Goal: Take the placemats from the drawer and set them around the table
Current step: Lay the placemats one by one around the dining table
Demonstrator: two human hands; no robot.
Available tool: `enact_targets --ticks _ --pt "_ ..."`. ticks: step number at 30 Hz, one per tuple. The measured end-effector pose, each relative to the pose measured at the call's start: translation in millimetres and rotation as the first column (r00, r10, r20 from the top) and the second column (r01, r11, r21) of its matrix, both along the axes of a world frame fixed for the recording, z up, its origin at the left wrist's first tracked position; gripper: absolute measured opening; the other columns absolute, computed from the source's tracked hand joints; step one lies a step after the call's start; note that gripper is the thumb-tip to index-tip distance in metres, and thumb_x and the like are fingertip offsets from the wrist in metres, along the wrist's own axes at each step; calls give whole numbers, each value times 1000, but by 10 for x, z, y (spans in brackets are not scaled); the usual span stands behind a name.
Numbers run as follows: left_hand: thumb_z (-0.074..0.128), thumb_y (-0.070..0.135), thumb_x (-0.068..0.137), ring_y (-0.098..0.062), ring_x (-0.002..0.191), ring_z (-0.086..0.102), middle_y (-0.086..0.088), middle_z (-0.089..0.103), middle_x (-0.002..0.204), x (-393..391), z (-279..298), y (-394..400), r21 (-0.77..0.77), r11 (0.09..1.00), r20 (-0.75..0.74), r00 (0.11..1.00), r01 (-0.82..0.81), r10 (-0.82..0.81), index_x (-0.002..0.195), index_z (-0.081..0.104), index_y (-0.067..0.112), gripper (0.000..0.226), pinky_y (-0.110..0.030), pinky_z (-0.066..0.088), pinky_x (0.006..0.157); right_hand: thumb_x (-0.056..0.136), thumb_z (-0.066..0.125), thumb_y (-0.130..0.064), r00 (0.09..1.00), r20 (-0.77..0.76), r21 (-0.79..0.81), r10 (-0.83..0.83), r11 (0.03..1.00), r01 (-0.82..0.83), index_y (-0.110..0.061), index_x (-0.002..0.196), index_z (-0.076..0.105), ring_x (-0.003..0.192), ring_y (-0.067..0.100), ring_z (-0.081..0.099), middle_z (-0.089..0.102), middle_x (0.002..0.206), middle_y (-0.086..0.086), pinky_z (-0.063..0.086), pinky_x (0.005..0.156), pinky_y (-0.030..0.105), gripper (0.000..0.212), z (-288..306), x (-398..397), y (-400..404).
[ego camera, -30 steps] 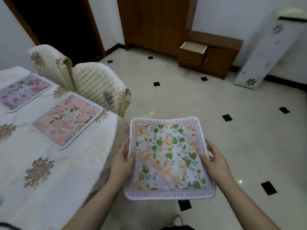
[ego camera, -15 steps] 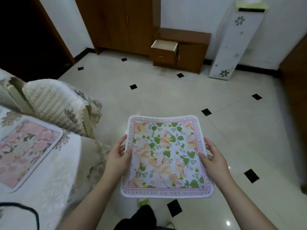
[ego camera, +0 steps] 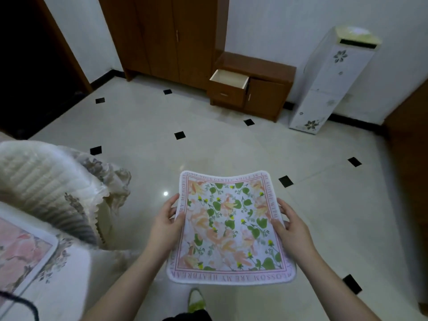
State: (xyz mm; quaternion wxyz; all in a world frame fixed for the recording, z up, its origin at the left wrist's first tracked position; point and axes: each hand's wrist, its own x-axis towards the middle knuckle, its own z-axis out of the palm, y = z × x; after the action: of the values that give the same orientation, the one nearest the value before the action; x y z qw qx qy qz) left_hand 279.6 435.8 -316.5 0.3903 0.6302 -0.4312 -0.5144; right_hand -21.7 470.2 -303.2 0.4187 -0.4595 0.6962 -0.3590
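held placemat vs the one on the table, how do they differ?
The held placemat is gripped at its side edges by the left hand and right hand, sagging above the floor; the pink placemat lies flat on the table. The held one has green leaves and a lettered border; the pink one shows pink flowers, partly cut off. Both are floral with white edges.

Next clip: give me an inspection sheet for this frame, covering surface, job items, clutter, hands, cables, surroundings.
Surface: table with pale cloth at lower left.
Job's things: green-leaf placemat held over the floor; pink placemat lying on the table; drawer open.
Clutter: nothing seen.
Grippers: left hand grips the green-leaf placemat's left edge; right hand grips its right edge.
Cables: dark cord at lower left.
Surroundings: covered chair, wardrobe, white cabinet, tiled floor.
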Motion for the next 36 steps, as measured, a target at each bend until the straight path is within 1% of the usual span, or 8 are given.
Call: enact_targets --ticks 2,7,11,16,21,27,31,36 --pt "55 12 98 -4 82 72 10 71 104 41 21 -305 -11 1000 38 999 23 -23 133 49 39 44 -16 55 59 98 58 -13 1000 -2 -2 -10 1000 10 -31 143 46 75 1 72 62 108 -31 54 58 15 50 7 30 -268" --pt "55 13 96 -14 91 73 7 73 109 97 25 -974 9 1000 60 998 12 -13 128 52 49 48 -43 60 80 98 58 -13 998 50 4 -43 999 43 -36 140 47 80 6 74 64 114 -27 59 61 23 49 15 22 -843" --pt "55 12 97 -15 90 74 6 74 109 28 -8 -1455 18 1000 50 999 -12 11 134 52 41 47 -43 60 79 98 58 -13 996 73 9 -52 999 52 -33 143 46 82 10 74 66 115 -22 62 66 32 50 -69 -105 -1343" --pt "56 12 96 -15 91 74 1 74 109 -260 -100 -2053 21 998 52 997 -59 58 133 52 41 47 -44 61 77 98 57 -10 994 105 4 -32 1000 31 -33 141 48 83 6 73 65 115 -23 59 64 23 49 -185 -360 -2077" --pt "57 14 97 -10 86 74 3 74 107 -517 18 -2675 -18 994 82 991 -104 105 136 52 37 46 -30 61 68 99 55 -9 991 131 10 11 1000 -13 -32 138 49 82 -3 70 60 113 -27 56 62 16 45 -127 -625 -2858" --pt "57 13 97 -20 93 74 2 74 111 -403 80 -3151 7 967 51 966 -254 253 137 52 40 48 -49 61 79 99 55 -10 982 115 7 152 988 -154 -33 139 47 84 -1 71 60 118 -25 57 62 17 47 -46 -522 -3816" --pt "55 10 97 -17 87 75 2 74 108 -186 64 -3334 16 936 68 934 -351 349 137 50 38 50 -41 62 72 99 56 -12 964 99 -10 245 969 -246 -32 139 49 86 8 73 63 122 -18 62 70 32 46 -27 -220 -4339" --pt "56 11 96 -13 86 75 6 75 105 284 -28 -3659 24 896 46 896 -444 443 135 50 40 48 -28 59 65 98 58 -14 938 67 -17 341 940 -340 -33 139 50 86 5 73 63 124 -17 61 67 26 46 -79 338 -4966"
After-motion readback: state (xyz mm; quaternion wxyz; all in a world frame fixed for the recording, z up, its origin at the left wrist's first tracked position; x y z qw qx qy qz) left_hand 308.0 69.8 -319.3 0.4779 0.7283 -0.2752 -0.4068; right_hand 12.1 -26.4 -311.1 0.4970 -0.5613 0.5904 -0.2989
